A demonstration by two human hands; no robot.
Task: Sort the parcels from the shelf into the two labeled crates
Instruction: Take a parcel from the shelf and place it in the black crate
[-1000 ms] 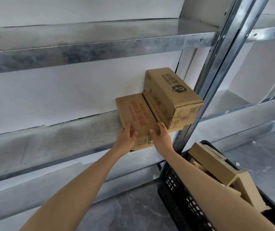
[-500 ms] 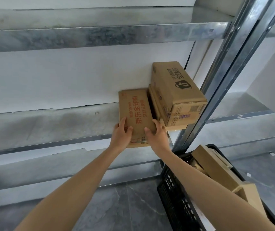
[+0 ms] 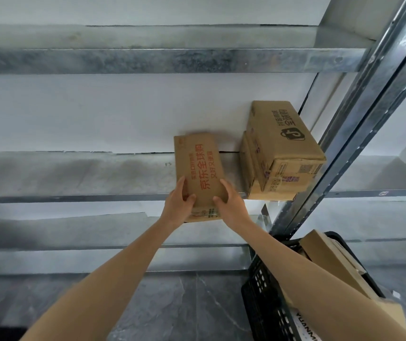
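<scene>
Two hands, left hand (image 3: pixel 177 205) and right hand (image 3: pixel 231 205), are clamped on flat brown cardboard parcel (image 3: pixel 198 168), red print "京东全球购", overhanging galvanised metal shelf (image 3: pixel 74 175). "YUANM…" is read on black plastic crate (image 3: pixel 265 291).

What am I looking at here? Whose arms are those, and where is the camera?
There is no machine here, only a person. The camera sits on their head and looks forward and down, so you see their two bare arms reaching out, as if they were your own.

In front is a metal shelf. The left hand and the right hand grip the near end of a flat box with red writing, one on each side. That end sticks out past the shelf's edge.

To its right, two more boxes sit stacked on the shelf.

Down at the right is a black crate on the floor, with other boxes already in it.
</scene>
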